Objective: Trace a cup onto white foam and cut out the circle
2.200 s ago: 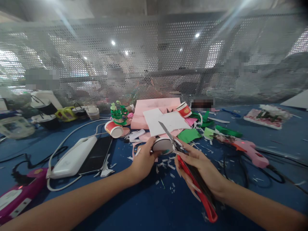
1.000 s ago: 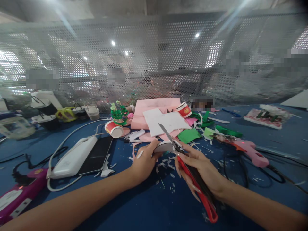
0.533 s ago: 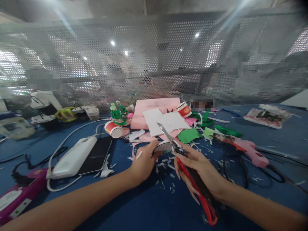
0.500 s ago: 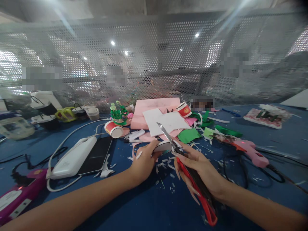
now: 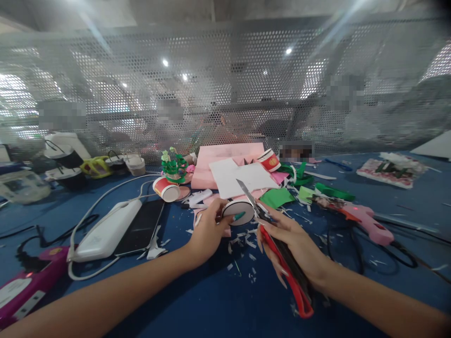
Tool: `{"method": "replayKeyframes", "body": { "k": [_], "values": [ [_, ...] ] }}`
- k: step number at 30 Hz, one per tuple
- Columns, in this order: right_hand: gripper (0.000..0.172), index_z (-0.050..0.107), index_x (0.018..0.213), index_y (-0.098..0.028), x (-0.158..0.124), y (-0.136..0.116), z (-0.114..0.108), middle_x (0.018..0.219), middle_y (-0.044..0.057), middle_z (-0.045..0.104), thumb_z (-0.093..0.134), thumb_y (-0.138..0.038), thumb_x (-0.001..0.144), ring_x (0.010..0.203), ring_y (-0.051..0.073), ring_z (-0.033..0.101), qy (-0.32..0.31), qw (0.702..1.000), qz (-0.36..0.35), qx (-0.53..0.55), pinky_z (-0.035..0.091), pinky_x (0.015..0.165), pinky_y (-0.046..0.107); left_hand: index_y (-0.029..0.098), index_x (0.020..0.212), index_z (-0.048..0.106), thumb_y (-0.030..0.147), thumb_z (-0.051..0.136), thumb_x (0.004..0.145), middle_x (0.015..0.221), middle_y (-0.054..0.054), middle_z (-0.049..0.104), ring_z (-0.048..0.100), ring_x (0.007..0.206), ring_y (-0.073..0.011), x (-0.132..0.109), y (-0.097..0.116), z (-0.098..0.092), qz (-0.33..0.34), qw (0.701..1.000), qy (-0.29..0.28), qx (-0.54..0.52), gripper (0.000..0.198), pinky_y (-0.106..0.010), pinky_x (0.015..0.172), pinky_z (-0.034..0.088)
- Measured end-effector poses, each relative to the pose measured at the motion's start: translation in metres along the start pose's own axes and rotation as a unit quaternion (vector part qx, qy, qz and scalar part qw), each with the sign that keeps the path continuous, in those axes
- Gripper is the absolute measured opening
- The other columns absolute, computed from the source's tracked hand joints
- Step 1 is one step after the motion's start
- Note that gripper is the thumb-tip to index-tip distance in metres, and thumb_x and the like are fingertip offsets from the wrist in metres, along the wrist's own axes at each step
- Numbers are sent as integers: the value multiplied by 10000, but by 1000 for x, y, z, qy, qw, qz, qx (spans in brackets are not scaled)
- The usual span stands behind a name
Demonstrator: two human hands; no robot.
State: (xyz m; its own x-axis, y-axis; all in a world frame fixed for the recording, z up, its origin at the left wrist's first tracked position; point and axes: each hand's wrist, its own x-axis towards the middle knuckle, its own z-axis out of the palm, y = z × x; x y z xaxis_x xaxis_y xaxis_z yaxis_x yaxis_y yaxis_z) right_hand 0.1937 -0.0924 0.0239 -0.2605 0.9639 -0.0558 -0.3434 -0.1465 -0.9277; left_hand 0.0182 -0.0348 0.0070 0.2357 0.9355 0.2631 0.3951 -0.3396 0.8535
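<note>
A round white disc with a dark rim is pinched in my left hand, thumb on its face. My right hand is wrapped round red-and-black scissors, whose blades point up and away beside the disc's right edge. Beyond the hands, white paper lies on a pink sheet. One red paper cup lies on its side to the left, another at the back. A green sheet piece rests past my right hand.
On the left are a white power bank, a black phone and a purple power strip with cables. A pink glue gun lies at right. Green curled paper stands behind. White scraps litter the blue table.
The disc has tilted so its flat face now shows, with my left thumb across it. The scissors have shifted slightly right at the tip, their handles a little up and left.
</note>
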Motion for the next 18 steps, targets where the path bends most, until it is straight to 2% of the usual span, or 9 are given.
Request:
{"method": "replayKeyframes", "body": {
  "k": [3, 11, 18],
  "values": [
    [504, 348, 1297, -285, 2, 1, -2, 609, -46, 552, 498, -251, 818, 266, 53, 428, 6, 1000, 7, 2, 411, 256, 184, 222, 970, 483, 279, 498, 770, 824, -12, 582, 569, 722, -154, 0, 0, 0, -19, 1000, -8, -5, 208, -255, 526, 507],
    [573, 271, 1349, -272, 2, -1, 0, 556, -60, 529, 486, -228, 820, 265, 67, 436, 38, 999, 23, -17, 406, 254, 185, 213, 954, 502, 275, 501, 770, 804, -11, 595, 580, 731, -159, 1, -3, 0, -1, 999, -12, 39, 195, -257, 561, 509],
    [643, 217, 1373, -278, 3, 2, -2, 559, -53, 549, 505, -259, 799, 276, 81, 451, 53, 997, 35, -35, 418, 258, 203, 231, 971, 510, 288, 505, 763, 875, -22, 597, 588, 764, -174, 0, -5, 1, -24, 1000, 3, 11, 217, -266, 542, 524]
  ]
}}
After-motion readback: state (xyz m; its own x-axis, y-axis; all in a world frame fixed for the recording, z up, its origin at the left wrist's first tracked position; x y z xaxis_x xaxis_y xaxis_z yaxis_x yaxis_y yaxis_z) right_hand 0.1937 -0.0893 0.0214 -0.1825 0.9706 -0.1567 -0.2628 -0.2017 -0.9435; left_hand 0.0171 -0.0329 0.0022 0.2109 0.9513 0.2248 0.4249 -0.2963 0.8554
